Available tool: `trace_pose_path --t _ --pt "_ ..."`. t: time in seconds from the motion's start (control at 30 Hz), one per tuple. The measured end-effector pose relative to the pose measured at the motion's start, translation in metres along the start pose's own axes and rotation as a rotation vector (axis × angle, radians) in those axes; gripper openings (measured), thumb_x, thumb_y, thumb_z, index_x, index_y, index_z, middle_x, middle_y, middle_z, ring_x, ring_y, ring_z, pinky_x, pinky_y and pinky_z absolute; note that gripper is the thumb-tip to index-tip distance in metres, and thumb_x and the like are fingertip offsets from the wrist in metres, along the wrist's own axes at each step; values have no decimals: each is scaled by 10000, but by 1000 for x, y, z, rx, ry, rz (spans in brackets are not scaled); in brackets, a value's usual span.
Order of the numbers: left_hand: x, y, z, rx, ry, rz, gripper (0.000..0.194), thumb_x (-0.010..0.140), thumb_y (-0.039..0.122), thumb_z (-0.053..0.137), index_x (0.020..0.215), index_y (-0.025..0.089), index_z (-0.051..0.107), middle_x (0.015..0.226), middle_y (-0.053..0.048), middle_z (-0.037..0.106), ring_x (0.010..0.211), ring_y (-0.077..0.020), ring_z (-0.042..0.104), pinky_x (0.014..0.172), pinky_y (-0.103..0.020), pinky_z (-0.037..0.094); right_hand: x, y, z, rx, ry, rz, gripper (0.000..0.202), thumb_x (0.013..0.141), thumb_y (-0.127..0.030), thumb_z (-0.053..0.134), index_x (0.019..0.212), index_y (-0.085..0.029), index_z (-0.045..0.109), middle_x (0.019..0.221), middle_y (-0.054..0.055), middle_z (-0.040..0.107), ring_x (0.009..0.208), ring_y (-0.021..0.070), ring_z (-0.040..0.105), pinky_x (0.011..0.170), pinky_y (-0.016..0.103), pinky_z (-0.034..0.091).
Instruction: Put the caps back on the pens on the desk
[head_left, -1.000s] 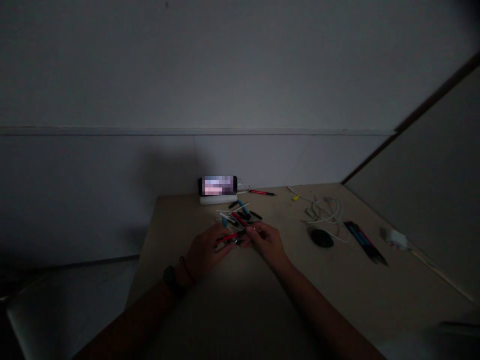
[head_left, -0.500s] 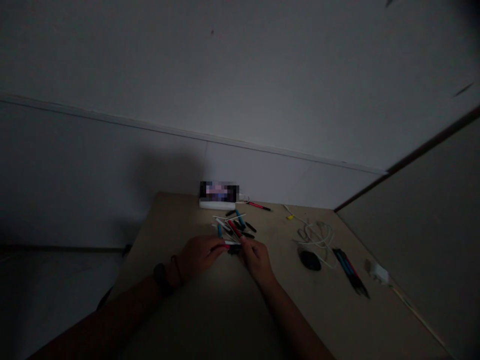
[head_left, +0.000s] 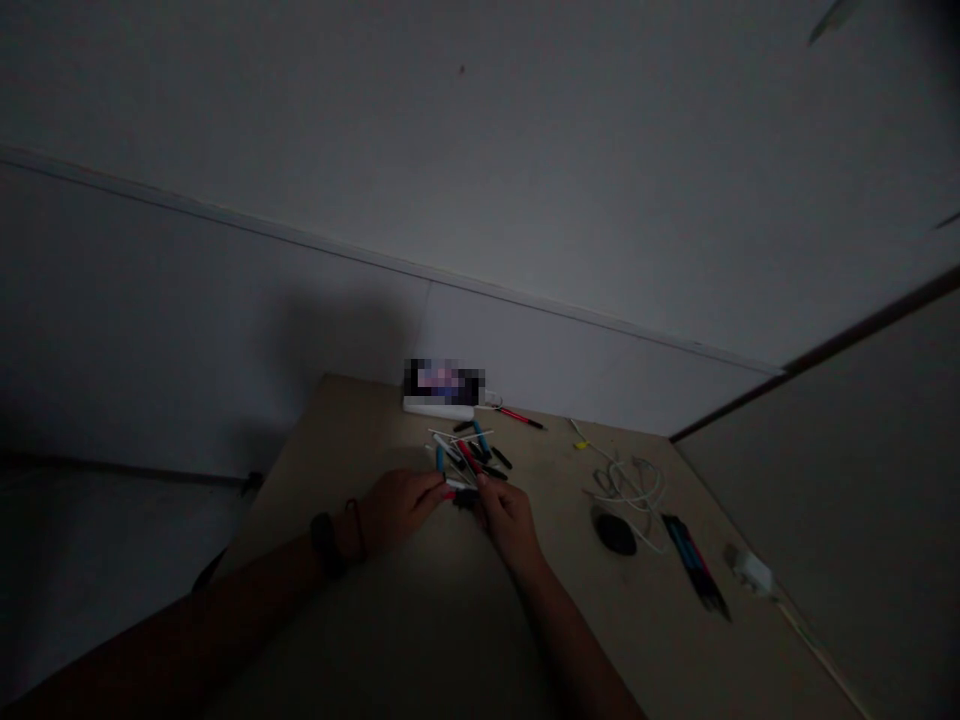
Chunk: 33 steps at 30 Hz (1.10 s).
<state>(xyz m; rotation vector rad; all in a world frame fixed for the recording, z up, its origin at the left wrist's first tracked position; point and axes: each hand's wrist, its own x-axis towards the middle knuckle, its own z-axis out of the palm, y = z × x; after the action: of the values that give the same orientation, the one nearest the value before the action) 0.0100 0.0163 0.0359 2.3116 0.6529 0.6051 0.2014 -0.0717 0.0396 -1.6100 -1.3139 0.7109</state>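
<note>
Just below centre in the head view, the left hand (head_left: 405, 508) pinches a slim red plastic pen piece (head_left: 450, 495); the right hand (head_left: 514, 522) curls close by — its grip too dark to tell — below scattered red, blue, black and white pen parts (head_left: 468, 456).

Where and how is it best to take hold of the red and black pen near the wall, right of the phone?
Probably grip the pen at the middle of its red barrel, pinching across its thin width, from above and the front. It lies flat, the wall stands close behind it, and a white cable lies near its left end.
</note>
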Motion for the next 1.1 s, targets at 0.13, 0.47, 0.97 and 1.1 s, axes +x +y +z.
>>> trace_pose_path --t 0.13,0.47,0.97,1.1 --pt "1 1 -2 -43 -14 -1 354 1021 387 429 826 176 636 675 -4 640 606 -134 574 580 -245 347 -1 -1 -1 -15 11 -12 633 930 -687 451 512 -213 468 501 -8 471 508 139 450 561 278 367" --pt "0 4 -2 -63 0 -52 244 905 415 630 847 187 693 727 -6 684 640 -143 584 582 -239 369 -1 1 -1 -48 3 -12 635 948 -663 431 510 -206 482 498 -6 476 527 146 474 581 281 376" --pt "1 1 -3 -93 -50 -14 291 963 418 570 830 185 682 716 -4 683 639 -143 594 599 -250 364 0 4 -2 -8 -17 20 617 929 -687 445 537 -212 450 505 -14 449 501 137 423 537 280 337" --pt "2 -1 -2 -72 -51 -13 293 958 417 577 822 178 675 691 1 662 624 -136 575 590 -248 340 0 3 -2 -12 -19 9 621 934 -679 443 531 -206 462 505 -11 459 506 137 436 544 276 350"
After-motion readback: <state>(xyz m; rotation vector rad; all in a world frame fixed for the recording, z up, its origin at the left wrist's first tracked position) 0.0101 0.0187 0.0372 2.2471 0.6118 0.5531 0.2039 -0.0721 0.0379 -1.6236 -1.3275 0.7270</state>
